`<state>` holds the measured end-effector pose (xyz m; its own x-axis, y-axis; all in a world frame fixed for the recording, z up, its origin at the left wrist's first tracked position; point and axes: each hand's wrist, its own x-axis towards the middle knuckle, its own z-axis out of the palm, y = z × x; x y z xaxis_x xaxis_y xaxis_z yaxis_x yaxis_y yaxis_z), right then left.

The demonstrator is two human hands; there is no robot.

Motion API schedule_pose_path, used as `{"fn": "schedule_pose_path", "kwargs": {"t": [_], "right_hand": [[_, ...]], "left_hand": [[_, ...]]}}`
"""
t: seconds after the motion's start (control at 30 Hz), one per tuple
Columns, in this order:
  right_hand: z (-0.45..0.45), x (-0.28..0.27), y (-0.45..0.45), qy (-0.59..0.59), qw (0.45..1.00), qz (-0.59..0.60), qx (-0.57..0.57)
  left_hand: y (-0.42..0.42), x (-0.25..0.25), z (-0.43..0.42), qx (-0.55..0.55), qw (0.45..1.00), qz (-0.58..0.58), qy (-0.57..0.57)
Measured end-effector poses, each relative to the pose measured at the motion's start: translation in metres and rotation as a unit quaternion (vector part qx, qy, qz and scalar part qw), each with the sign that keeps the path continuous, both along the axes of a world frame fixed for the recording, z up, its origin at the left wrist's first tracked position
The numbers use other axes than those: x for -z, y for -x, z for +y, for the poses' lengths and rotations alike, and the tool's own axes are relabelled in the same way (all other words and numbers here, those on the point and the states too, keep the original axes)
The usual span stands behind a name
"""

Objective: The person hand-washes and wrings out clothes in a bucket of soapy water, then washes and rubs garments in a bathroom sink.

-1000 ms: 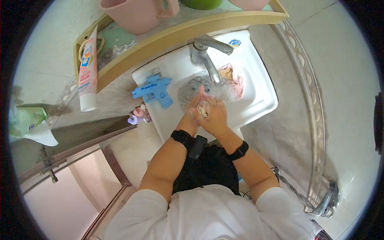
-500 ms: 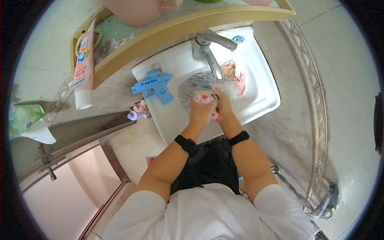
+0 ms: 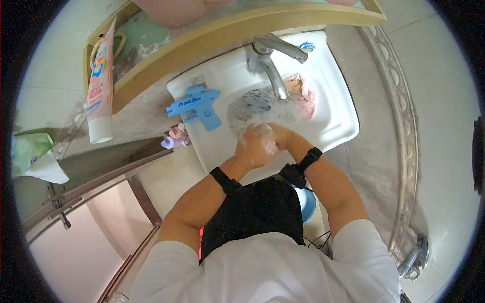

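Over the front part of the white sink (image 3: 336, 123), my left hand (image 3: 255, 146) is closed, with soap foam on its back. My right hand (image 3: 281, 136) presses against its far side, fingers curled and partly hidden. Anything between the two hands is out of sight. Just beyond them lies foamy water (image 3: 242, 116) with a dark grey cloth (image 3: 257, 101) in it. The metal faucet (image 3: 273, 76) points down over the water. To its right, a pink cloth (image 3: 306, 98) rests against the basin wall.
A blue toy gun (image 3: 202, 107) lies on the sink's left rim. Behind the sink runs a tan-edged shelf (image 3: 242, 24) with a pink toothpaste tube (image 3: 101, 91) at its left end and a pink mug (image 3: 174, 10). Below the sink is a blue basin (image 3: 306, 204).
My hands have turned over and drawn nearer to my body, with the elbows wider apart. The small pale thing seen between them a second ago is hidden now. The view has shifted slightly.
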<state>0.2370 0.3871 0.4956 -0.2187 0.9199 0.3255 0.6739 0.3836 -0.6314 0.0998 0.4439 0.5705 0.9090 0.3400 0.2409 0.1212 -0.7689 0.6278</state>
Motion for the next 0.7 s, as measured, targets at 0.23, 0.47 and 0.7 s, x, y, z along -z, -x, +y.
{"fn": "schedule_pose_path", "kwargs": {"t": [0.23,0.47,0.7], "right_hand": [[0.024,-0.047,0.003,0.337,0.904,-0.089,0.247],[0.02,-0.032,0.003,0.414,0.863,-0.215,0.193],[-0.022,-0.055,-0.053,0.44,0.858,0.021,0.263]], "left_hand": [[0.021,0.005,0.026,-0.193,0.972,-0.081,0.108],[0.031,0.036,0.024,-0.157,0.968,-0.001,0.194],[0.02,0.002,0.029,-0.1,0.984,0.135,0.058]]}}
